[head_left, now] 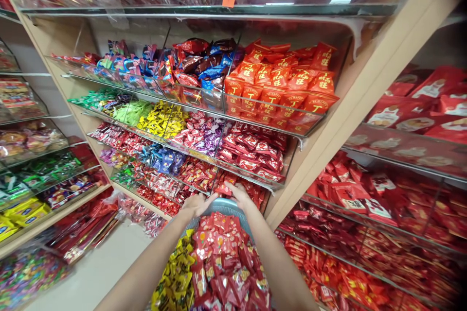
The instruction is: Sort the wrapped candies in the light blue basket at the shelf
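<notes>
**Watch out for a spill!**

In the head view, my left hand (199, 204) has its thumb and fingers apart. My right hand (238, 194) is at a red packet (223, 188); I can't tell if its fingers pinch it. One basket (233, 207) sits right below my fingers, heaped with red sweets (219, 243) and yellow sweets (177, 272). If it tips, the top ones could slide out. I count two hands, one basket and one orange tag (228, 1) high above my fingers. The sweets are too many to count.
</notes>
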{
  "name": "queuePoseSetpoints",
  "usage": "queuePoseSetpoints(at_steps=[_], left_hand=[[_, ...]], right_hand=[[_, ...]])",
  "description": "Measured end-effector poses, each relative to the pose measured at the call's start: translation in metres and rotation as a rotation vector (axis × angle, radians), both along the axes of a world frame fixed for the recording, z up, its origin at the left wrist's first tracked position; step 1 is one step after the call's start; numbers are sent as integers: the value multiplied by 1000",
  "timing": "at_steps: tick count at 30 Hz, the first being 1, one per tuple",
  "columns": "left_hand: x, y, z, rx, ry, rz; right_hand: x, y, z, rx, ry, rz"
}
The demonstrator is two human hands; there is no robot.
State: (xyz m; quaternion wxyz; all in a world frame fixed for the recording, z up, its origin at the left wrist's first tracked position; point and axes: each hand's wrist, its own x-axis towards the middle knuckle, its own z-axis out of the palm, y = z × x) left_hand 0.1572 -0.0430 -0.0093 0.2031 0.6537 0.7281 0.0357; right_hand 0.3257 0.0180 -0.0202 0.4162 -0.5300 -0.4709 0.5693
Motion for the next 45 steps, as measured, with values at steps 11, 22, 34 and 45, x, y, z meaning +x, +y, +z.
queuePoseSetpoints(at_steps=[11, 22, 34, 45], left_hand=[[0, 0, 4, -12, -14, -6], [-2, -2, 3, -7, -25, -29], [-1, -1, 4, -8, -15, -31], [1, -1, 5, -21, -13, 5]], right_hand=[[23, -41, 36, 97, 202, 53], [4, -93, -7, 352, -216, 399], [-16, -102, 2, 453, -531, 312], [43, -96, -11, 330, -299, 205]])
